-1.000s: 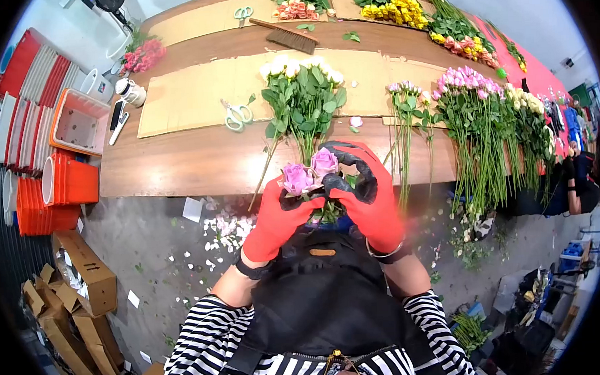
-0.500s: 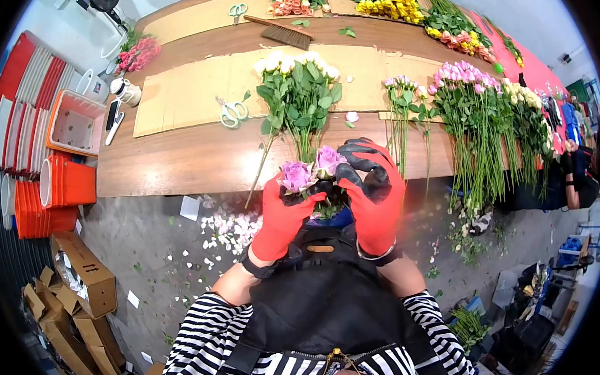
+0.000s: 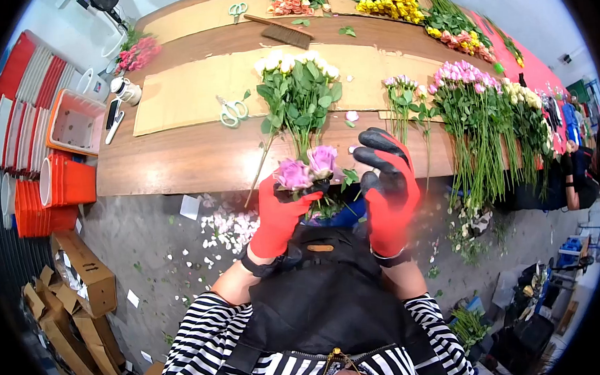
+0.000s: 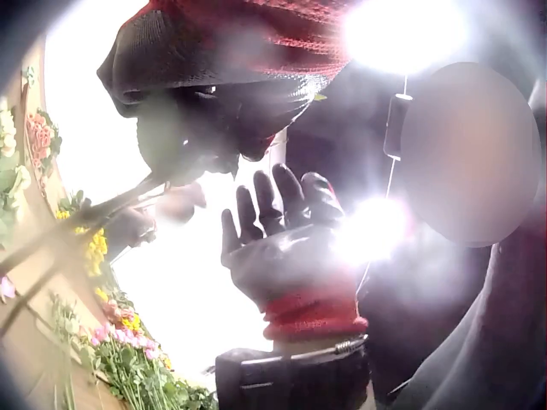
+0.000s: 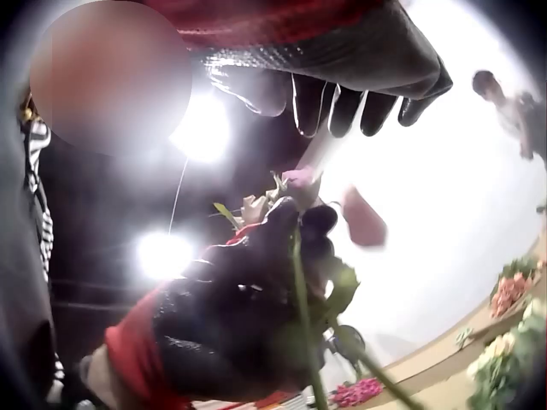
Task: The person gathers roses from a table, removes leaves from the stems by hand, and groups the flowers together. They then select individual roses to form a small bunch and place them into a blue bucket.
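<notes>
Two purple roses, a left one (image 3: 293, 175) and a right one (image 3: 322, 160), stand side by side in my red-and-black gloved left hand (image 3: 274, 219). Its fingers curl round their stems just below the blooms, and in the right wrist view the green stems (image 5: 303, 316) run down past the glove. My right hand (image 3: 390, 200), gloved the same way, is apart to the right with its fingers spread and nothing gripped. A loose pink petal (image 5: 364, 218) hangs in the air below the right fingers in the right wrist view. Green leaves (image 3: 349, 178) show beside the roses.
On the table ahead lie a bunch of white roses (image 3: 298, 86), scissors (image 3: 232, 112) and a brush (image 3: 285, 35). Pink roses (image 3: 467, 80) hang stems over the right edge. Orange bins (image 3: 69, 182) stand left; petals (image 3: 228, 232) litter the floor.
My right hand has drawn away from the right rose, moving right, and its fingers have spread. The left hand keeps holding both roses, almost in place.
</notes>
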{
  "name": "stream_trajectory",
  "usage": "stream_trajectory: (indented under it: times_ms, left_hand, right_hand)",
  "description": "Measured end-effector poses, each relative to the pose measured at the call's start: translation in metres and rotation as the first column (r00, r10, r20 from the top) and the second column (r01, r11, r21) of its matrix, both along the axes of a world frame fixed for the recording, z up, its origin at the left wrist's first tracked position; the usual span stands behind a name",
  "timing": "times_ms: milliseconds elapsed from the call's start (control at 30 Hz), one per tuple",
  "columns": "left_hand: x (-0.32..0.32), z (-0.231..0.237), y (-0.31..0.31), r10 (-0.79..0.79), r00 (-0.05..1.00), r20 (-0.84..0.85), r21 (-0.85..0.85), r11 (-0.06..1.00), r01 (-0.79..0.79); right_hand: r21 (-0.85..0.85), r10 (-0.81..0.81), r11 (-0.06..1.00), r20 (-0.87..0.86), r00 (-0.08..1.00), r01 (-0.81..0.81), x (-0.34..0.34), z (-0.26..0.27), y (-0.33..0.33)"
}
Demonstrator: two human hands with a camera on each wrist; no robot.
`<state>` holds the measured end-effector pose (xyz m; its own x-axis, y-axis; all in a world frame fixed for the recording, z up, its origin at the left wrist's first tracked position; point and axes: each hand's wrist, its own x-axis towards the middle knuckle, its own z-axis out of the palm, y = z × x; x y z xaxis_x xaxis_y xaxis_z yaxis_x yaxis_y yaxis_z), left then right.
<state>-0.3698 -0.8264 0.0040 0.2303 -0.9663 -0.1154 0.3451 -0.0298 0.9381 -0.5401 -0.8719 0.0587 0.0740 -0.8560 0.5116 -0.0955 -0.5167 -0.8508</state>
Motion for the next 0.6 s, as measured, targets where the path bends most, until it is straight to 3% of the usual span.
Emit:
stream_trajectory:
  times_ms: [33, 100, 200, 333, 400, 467, 567, 600]
  left_hand:
    - [-0.002, 0.004, -0.002, -0.017, 0.998, 0.055, -0.058, 0.998, 0.02]
    - [-0.005, -0.001, -0.003, 0.034, 0.969, 0.245, -0.182, 0.983, 0.012]
    - [-0.002, -0.008, -0.002, 0.026, 0.958, 0.285, -0.169, 0.985, 0.024]
    - [-0.005, -0.015, 0.003, 0.103, 0.935, 0.339, -0.203, 0.979, -0.034]
    - [-0.002, -0.036, 0.011, 0.06, 0.981, 0.187, -0.078, 0.996, -0.046]
    - [-0.004, -0.004, 0.013, 0.01, 1.0, -0.026, 0.112, 0.994, -0.007]
    - [0.004, -0.002, 0.008, -0.058, 0.986, -0.158, 0.084, 0.994, 0.072]
    - [0.004, -0.013, 0.007, -0.073, 0.995, -0.064, 0.003, 0.997, 0.073]
  right_hand:
    - [-0.062, -0.032, 0.998, -0.077, 0.997, 0.027, -0.001, -0.003, -0.002]
    - [-0.029, -0.092, 0.996, -0.149, 0.985, 0.089, 0.005, 0.003, 0.002]
    - [-0.023, -0.09, 0.996, -0.281, 0.955, 0.087, 0.01, 0.007, 0.003]
    - [-0.042, -0.161, 0.987, -0.159, 0.974, 0.156, 0.015, -0.007, 0.005]
    - [-0.076, -0.175, 0.983, -0.144, 0.974, 0.165, 0.016, -0.015, 0.005]
    - [-0.068, -0.141, 0.988, -0.075, 0.987, 0.136, 0.017, -0.02, 0.004]
    - [0.054, -0.016, 0.999, 0.158, 0.987, 0.007, 0.019, -0.026, 0.005]
    - [0.121, 0.023, 0.991, 0.265, 0.964, -0.056, 0.019, -0.028, 0.005]
